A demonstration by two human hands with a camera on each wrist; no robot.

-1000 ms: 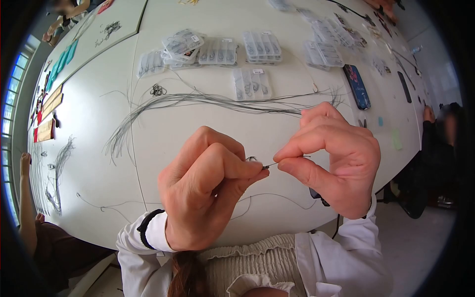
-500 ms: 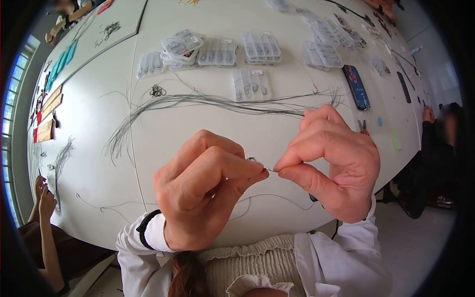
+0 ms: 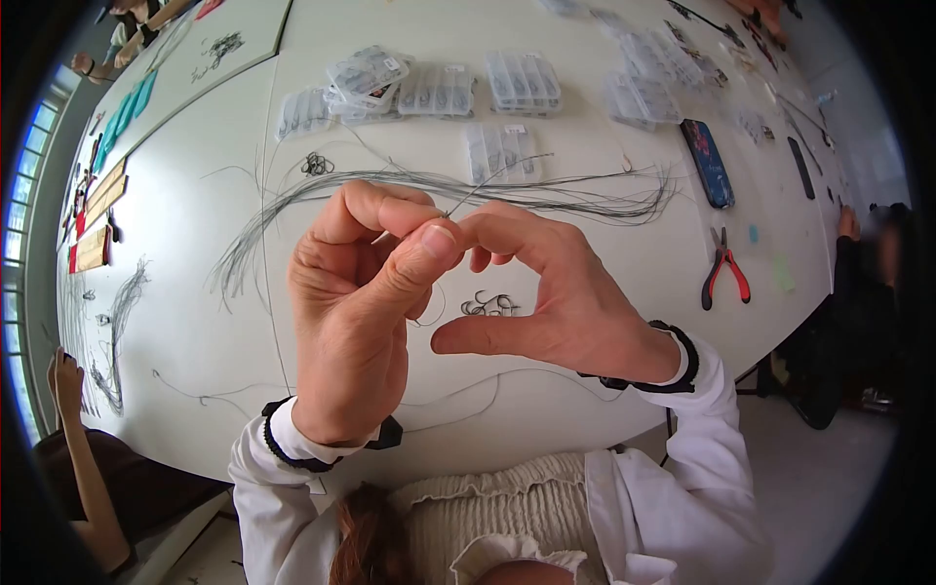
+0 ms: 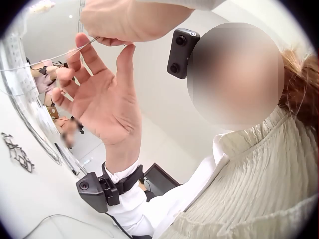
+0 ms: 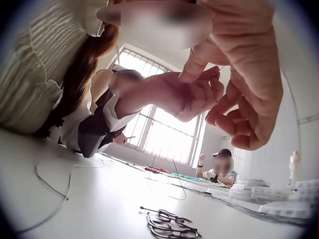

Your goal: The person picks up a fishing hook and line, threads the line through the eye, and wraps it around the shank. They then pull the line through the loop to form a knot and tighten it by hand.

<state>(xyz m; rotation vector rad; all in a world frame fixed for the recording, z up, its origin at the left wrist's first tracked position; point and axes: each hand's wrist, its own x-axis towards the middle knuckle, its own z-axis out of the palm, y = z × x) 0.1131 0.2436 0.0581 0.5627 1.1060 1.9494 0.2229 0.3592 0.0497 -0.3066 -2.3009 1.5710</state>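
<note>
My left hand [image 3: 356, 292] pinches a thin dark line [image 3: 497, 183] between thumb and index fingertip; one end sticks out up and to the right. Any hook at the pinch is too small to make out. Beside that pinch are the fingers of my right hand [image 3: 575, 283], its thumb spread well away below. In the left wrist view the right hand [image 4: 107, 99] shows its palm, fingers loosely extended, near the line [image 4: 50, 59]. A small pile of dark hooks [image 3: 490, 304] lies on the table under the hands, also seen in the right wrist view [image 5: 169, 224].
Beyond the hands lies a long bundle of dark strands [image 3: 390, 178], with clear compartment boxes [image 3: 437, 90] behind. Red-handled pliers [image 3: 724, 268] and a dark blue case [image 3: 707, 164] lie to the right. A loose line [image 3: 458, 421] curves along the near table edge.
Both hands have moved away from the body, the left one turning thumb-up. The right hand has let go its pinch and spread its thumb. The hook pile and pliers have come into full view.
</note>
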